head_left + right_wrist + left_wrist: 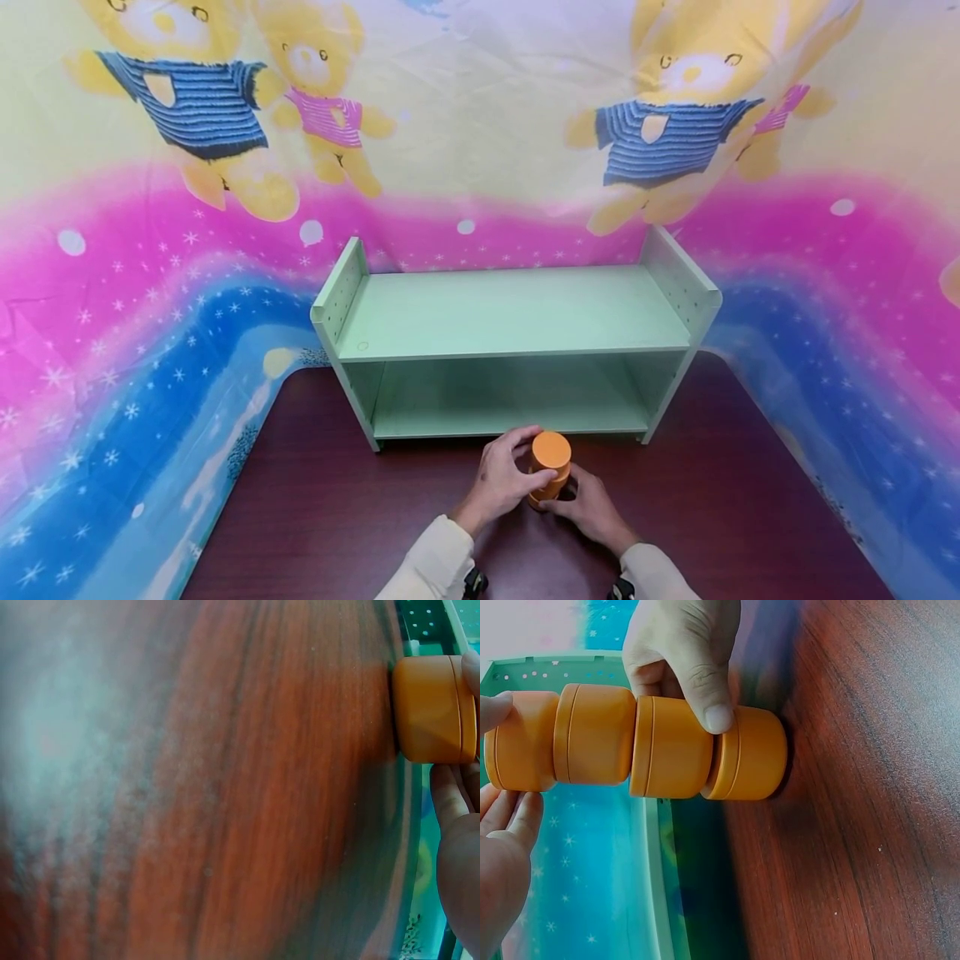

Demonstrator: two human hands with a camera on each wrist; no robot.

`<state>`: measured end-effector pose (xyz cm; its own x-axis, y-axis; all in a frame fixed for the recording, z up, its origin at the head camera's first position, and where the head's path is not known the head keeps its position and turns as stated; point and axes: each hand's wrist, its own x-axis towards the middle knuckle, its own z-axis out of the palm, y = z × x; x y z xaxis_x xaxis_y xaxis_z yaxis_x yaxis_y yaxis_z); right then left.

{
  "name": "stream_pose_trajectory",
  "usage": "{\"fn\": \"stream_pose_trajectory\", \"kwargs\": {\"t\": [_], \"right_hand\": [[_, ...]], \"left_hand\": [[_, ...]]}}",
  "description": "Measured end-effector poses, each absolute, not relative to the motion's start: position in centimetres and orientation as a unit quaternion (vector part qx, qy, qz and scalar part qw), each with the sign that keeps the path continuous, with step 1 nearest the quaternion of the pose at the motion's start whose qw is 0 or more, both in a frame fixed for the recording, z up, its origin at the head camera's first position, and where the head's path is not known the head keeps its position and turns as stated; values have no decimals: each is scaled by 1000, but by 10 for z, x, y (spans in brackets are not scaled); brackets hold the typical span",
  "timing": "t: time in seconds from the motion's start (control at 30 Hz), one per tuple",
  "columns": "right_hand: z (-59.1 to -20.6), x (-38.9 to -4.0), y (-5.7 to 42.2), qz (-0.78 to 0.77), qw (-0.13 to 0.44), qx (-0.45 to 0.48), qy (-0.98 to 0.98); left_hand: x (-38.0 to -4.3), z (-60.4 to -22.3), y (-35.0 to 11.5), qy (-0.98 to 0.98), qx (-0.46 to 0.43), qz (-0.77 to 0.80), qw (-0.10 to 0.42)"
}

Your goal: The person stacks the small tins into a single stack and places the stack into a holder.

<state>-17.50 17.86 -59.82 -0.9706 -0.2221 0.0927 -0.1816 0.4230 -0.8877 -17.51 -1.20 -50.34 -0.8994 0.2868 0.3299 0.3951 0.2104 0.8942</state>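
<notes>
Several orange lidded jars stand in one upright stack on the table in front of the shelf. My left hand (501, 477) grips the top jar (551, 451), thumb on one side and fingers on the other. Lower down, my right hand (596, 510) holds the stack from the right. In the left wrist view its thumb lies where the second-lowest jar (679, 750) meets the bottom jar (759, 754). That bottom jar also shows at the edge of the right wrist view, with right-hand fingers (448, 796) against its lid end. The jars are slightly offset from one another.
A pale green two-tier shelf (517, 312) with raised side panels stands behind the stack, close to it. Dark reddish-brown wood covers the table (360, 508). Around the back and sides hangs a bear-print cloth (465, 167).
</notes>
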Motion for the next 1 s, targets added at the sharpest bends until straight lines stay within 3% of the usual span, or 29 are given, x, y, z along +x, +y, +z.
{"fn": "stream_pose_trajectory", "kwargs": {"t": [0.6, 1.0], "right_hand": [[-597, -173, 180, -516, 25, -119, 848], [-600, -174, 179, -521, -2, -132, 843]], "left_hand": [[-175, -502, -7, -777, -223, -588, 36], [-176, -506, -5, -774, -230, -589, 38]]}}
